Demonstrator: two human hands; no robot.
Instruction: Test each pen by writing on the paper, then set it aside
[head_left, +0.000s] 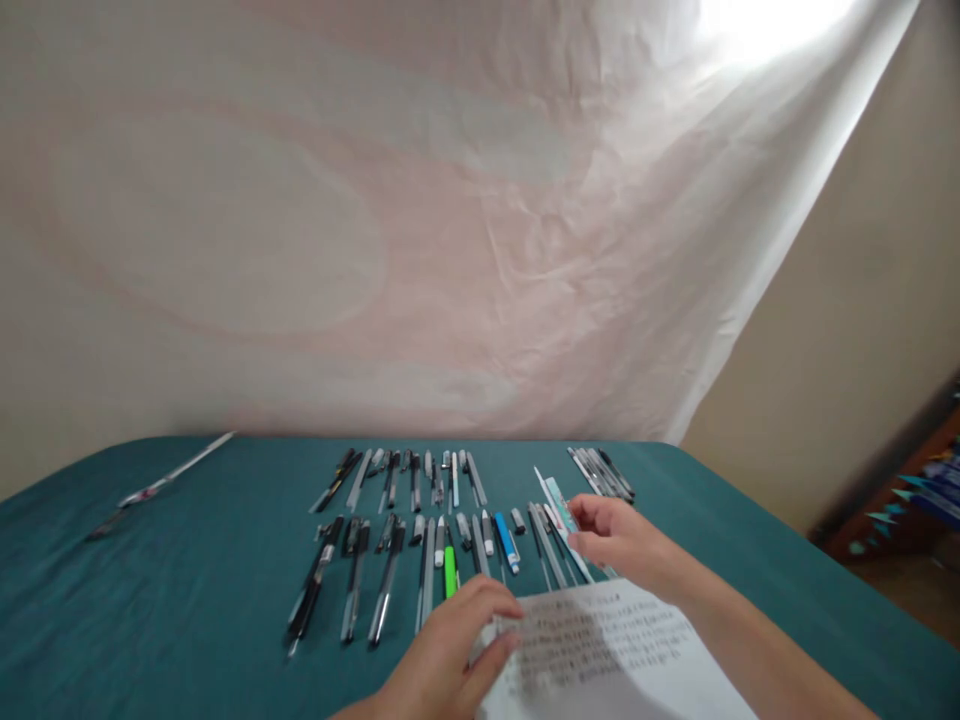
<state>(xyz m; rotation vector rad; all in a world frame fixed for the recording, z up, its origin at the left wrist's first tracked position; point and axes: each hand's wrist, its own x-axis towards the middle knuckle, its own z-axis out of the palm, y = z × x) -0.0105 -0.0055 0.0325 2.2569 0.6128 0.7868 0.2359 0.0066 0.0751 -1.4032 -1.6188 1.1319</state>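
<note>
My left hand (461, 640) is at the left edge of a white sheet of paper (600, 640) covered in handwritten lines. Its thumb and fingers are apart, with the fingertips over the sheet; I cannot tell whether they press on it. Beyond the sheet's far edge, my right hand (611, 530) has its curled fingers and thumb at a pale teal patterned strip (559, 500), which they appear to pinch by its right edge. A slim white pen-like stick (541, 484) lies beside the strip. A bright green pen (450, 572) is partly behind my left hand.
Uncapped pens and loose caps lie in two rows on the dark green cloth (187, 600), including a blue pen (506, 543). Several grey pens (600, 472) are grouped at the back right. A long white strip (180, 470) lies far left. A pale curtain (450, 250) hangs behind.
</note>
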